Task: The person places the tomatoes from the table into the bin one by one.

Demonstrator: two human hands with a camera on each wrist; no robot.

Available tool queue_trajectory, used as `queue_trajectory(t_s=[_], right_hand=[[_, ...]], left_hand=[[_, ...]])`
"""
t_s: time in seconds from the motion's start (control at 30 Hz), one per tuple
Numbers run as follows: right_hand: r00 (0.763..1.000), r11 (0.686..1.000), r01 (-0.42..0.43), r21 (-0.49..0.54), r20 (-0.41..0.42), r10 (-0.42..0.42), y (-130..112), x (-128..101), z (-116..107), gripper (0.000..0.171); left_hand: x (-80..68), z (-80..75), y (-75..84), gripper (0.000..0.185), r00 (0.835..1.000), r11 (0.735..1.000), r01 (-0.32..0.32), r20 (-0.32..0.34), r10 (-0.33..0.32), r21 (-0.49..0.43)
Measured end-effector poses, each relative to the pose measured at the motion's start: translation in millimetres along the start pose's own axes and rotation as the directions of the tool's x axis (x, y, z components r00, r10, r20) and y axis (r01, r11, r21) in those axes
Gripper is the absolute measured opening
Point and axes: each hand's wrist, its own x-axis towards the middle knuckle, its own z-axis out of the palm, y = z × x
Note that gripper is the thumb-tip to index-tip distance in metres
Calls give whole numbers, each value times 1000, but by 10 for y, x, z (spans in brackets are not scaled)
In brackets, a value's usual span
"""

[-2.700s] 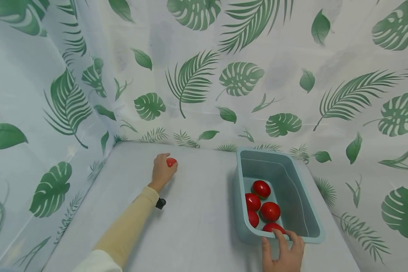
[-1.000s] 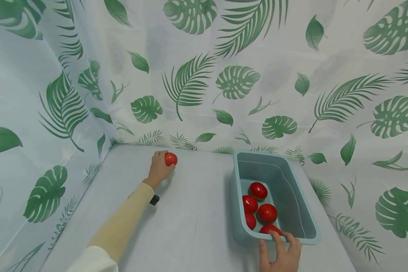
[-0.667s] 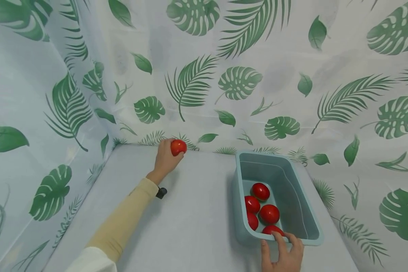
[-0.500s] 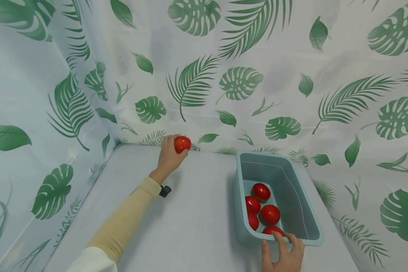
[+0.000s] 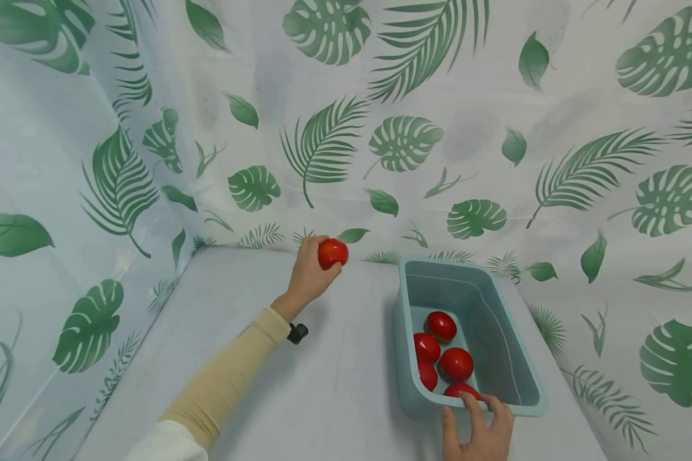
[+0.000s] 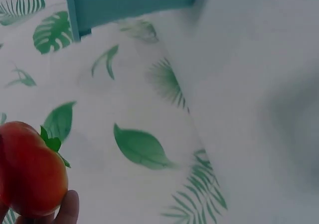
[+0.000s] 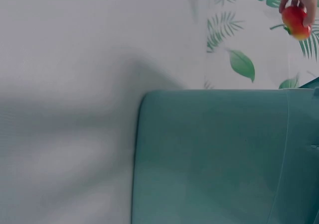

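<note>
My left hand (image 5: 313, 272) grips a red tomato (image 5: 333, 254) above the table, left of the blue-green plastic bin (image 5: 405, 333). Green leaves at the stem end of that tomato show in the left wrist view, with fingertips (image 6: 69, 209) under it. My right hand (image 5: 480, 432) holds the near rim of the bin, fingers over the edge and thumb outside. Several red tomatoes (image 5: 457, 365) lie inside along the bin's left part; the nearest is partly hidden by the rim and fingers. From the right wrist, the bin's outer wall (image 7: 214, 154) fills the lower right, and the held tomato (image 7: 296, 22) appears beyond it.
The white table (image 5: 334, 358) stretches left of the bin. Behind it hangs a white sheet with green leaf prints (image 5: 406, 142), which also runs down the left side. A small black device (image 5: 297, 333) sits at my left wrist.
My left hand has picked the tomato up off the table's far left and carried it right, toward the bin. The right hand and the bin have stayed put.
</note>
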Motion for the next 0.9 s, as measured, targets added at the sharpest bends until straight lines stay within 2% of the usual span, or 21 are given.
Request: queue_trajectory(t_s=[0.13, 0.27, 0.4, 0.53, 0.67, 0.8, 0.9], right_hand=[[1000, 1000, 7, 9, -4, -7, 9, 1, 3, 50], [1000, 1000, 7, 14, -2, -7, 22, -8, 13, 49], [1000, 1000, -13, 2, 13, 13, 22, -11, 8, 49], [999, 1000, -27, -3, 24, 27, 20, 1, -16, 50], [997, 999, -47, -18, 56, 48, 3, 12, -45, 52], [993, 996, -74, -41, 85, 78, -23, 14, -59, 53], [994, 997, -71, -39, 74, 74, -18, 19, -55, 53]], left_hand=[[-85, 147, 178, 58, 998, 996, -30, 49, 34, -80], [-191, 268, 392, 59, 995, 983, -27, 90, 44, -181], [-291, 400, 601, 59, 989, 970, -22, 134, 55, -242], [-395, 562, 782, 59, 977, 963, -77, 174, 125, -258], [-507, 723, 918, 59, 953, 954, -149, 221, 209, -261], [-581, 834, 1014, 58, 937, 949, -192, 240, 252, -249], [-602, 900, 1077, 58, 927, 948, -220, 252, 277, -232]])
